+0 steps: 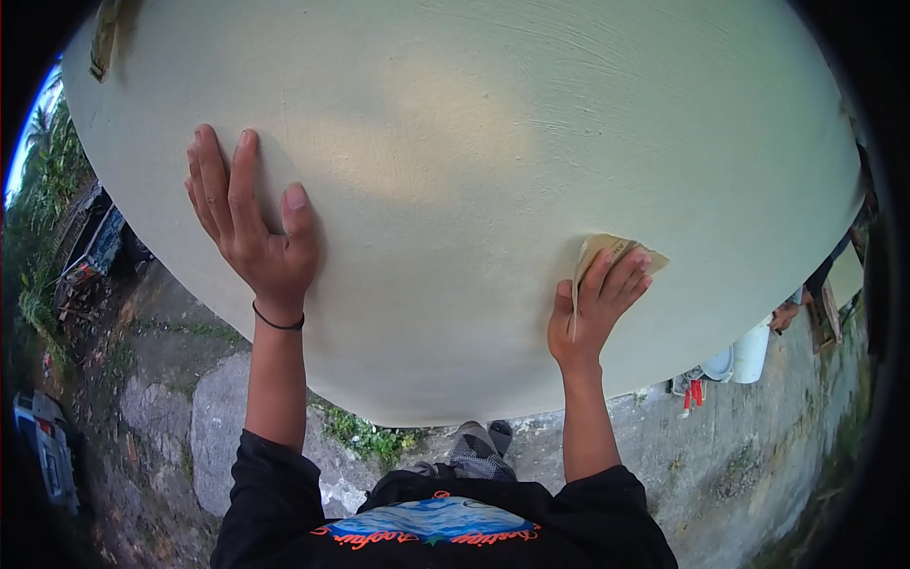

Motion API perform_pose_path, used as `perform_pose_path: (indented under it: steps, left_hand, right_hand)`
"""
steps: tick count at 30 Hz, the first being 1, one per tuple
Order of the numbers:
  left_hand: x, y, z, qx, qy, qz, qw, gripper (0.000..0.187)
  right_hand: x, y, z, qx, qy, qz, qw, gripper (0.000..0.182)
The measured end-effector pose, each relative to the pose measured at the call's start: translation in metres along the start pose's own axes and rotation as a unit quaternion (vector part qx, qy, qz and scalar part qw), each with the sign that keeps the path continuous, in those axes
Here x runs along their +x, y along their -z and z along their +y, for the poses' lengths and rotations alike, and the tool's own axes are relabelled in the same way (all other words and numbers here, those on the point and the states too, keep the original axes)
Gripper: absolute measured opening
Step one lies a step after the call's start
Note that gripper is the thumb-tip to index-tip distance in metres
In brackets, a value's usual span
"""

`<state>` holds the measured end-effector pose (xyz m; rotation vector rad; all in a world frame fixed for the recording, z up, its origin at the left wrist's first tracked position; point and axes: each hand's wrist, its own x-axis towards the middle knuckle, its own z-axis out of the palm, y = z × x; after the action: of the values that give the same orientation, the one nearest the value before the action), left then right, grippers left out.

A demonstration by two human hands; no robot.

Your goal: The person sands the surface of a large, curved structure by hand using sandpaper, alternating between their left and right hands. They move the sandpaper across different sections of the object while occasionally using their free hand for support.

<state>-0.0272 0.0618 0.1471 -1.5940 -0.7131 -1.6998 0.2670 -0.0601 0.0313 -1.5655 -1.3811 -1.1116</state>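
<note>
A large, pale, curved surface [427, 284] fills most of the head view; fine scratches and small bumps show at its upper right. My left hand [256, 223] rests on its left part, fingers spread and holding nothing. Further right and lower, my right hand [597, 318] holds a folded piece of tan sandpaper [621, 248] against the same surface. The fingers lie over the sandpaper and the thumb is on its left side. Printing shows on the paper's back.
A white bucket [752, 354] and red-handled tools [697, 391] stand on the concrete ground [701, 465] at the right. Another person's hand [785, 315] shows beyond the surface's edge. Plants and a parked vehicle [47, 450] are at the left.
</note>
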Motion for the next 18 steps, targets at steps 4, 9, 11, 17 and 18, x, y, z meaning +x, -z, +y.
perform_pose_path:
  steps: [4,9,11,17,18]
  left_hand:
    - [-0.001,0.000,-0.001,0.003,-0.003,0.001,1.000,0.047]
    - [-0.001,-0.003,-0.001,-0.001,-0.001,0.006,1.000,0.047]
    - [-0.001,-0.003,-0.001,-0.001,-0.003,0.010,1.000,0.047]
    - [-0.001,-0.004,-0.003,-0.005,-0.006,0.013,1.000,0.047]
    - [-0.001,-0.004,-0.003,-0.009,-0.008,0.014,1.000,0.047]
  right_hand:
    - [0.037,0.021,0.032,0.085,-0.120,0.038,0.988,0.062]
    - [0.086,0.020,0.037,0.176,-0.204,0.152,0.951,0.063]
    - [0.048,0.011,0.003,0.049,-0.131,0.052,0.989,0.066]
    - [0.050,0.012,0.013,-0.005,-0.055,0.033,0.998,0.068]
    - [0.082,0.024,0.018,0.049,-0.106,0.068,0.991,0.068]
